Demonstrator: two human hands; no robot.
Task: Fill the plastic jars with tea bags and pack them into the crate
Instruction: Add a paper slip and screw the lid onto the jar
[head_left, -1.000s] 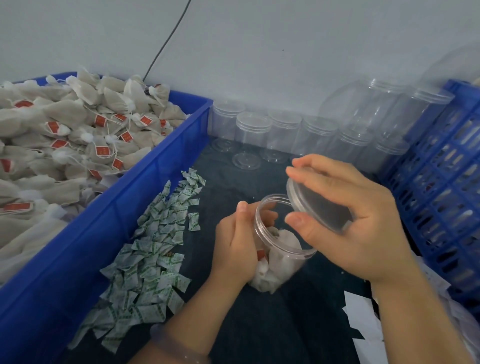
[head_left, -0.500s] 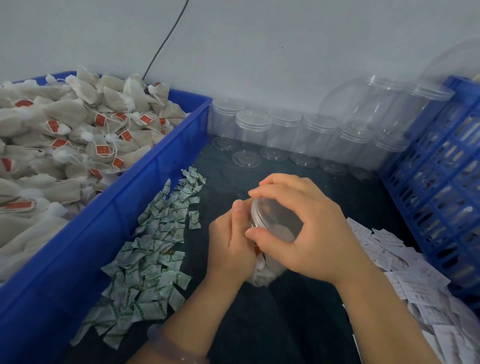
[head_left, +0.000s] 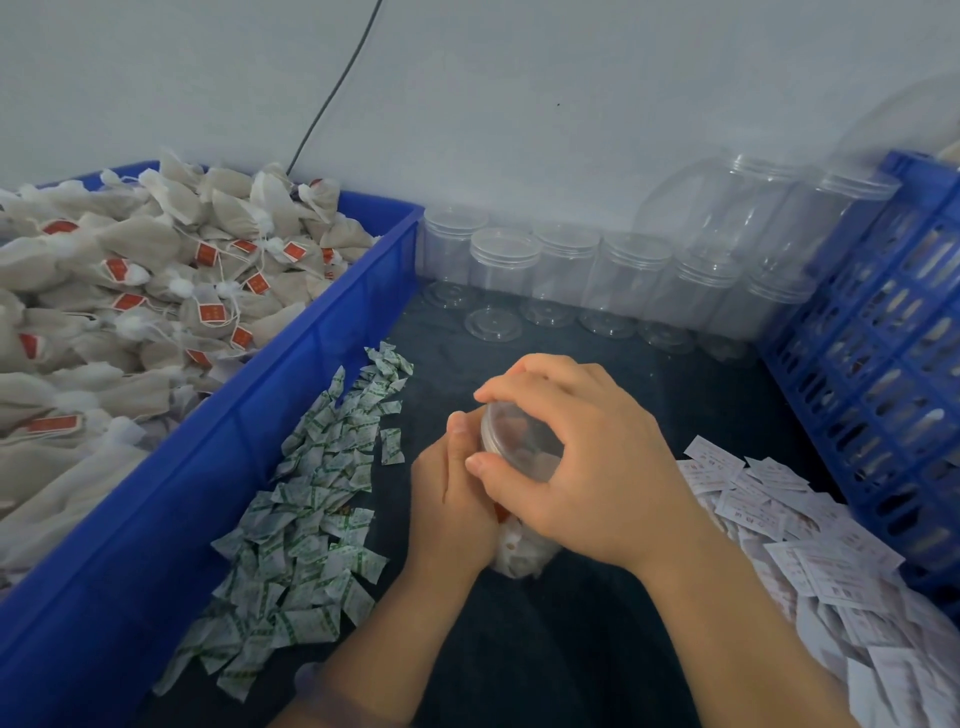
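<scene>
A clear plastic jar (head_left: 519, 556) holding white tea bags stands tilted on the dark mat at the centre. My left hand (head_left: 452, 499) grips its side. My right hand (head_left: 587, 467) curls over its clear lid (head_left: 519, 436), fingers round the rim, and the lid sits on the jar's mouth. A blue bin (head_left: 249, 457) on the left is heaped with tea bags (head_left: 156, 291) with red tags. A blue slatted crate (head_left: 883, 374) stands at the right edge.
Several empty clear jars (head_left: 561, 275) with lids line the back wall. A strip of small green-printed sachets (head_left: 306, 509) lies beside the bin. A heap of white paper slips (head_left: 810, 551) covers the mat at the right. A black cable (head_left: 337, 88) runs up the wall.
My right hand brought the lid down from above the open jar onto its mouth and now covers it. My left hand kept hold of the jar.
</scene>
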